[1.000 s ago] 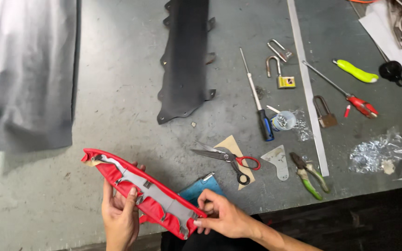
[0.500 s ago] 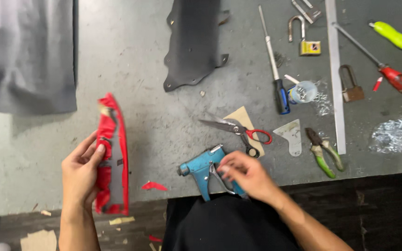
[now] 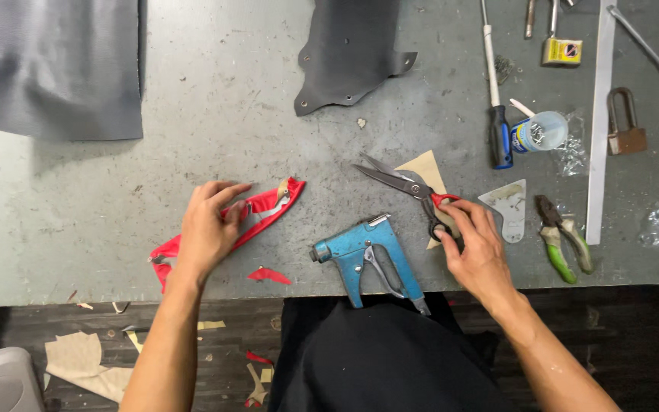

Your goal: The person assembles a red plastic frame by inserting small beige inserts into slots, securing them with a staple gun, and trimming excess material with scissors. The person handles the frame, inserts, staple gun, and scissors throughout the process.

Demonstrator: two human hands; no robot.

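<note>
Left hand (image 3: pixel 206 227) lay flat on the red strip (image 3: pixel 265 210) near the desk's (image 3: pixel 78 214) front edge, fingers spread, pressing, not gripping. Blue stapler (image 3: pixel 364 255) at front centre, overhanging the edge. Right hand (image 3: pixel 476 248) had fingers curled around the scissors' (image 3: pixel 409 187) red handles, blades parted. Risks: stapler knocked off the edge by a forearm; strip could slip under the flat palm.

A blue staple gun (image 3: pixel 368 255), green-handled pliers (image 3: pixel 562 240), a padlock (image 3: pixel 624 126) and a screwdriver (image 3: pixel 497 99) lie on the grey worktop (image 3: pixel 154 175).
</note>
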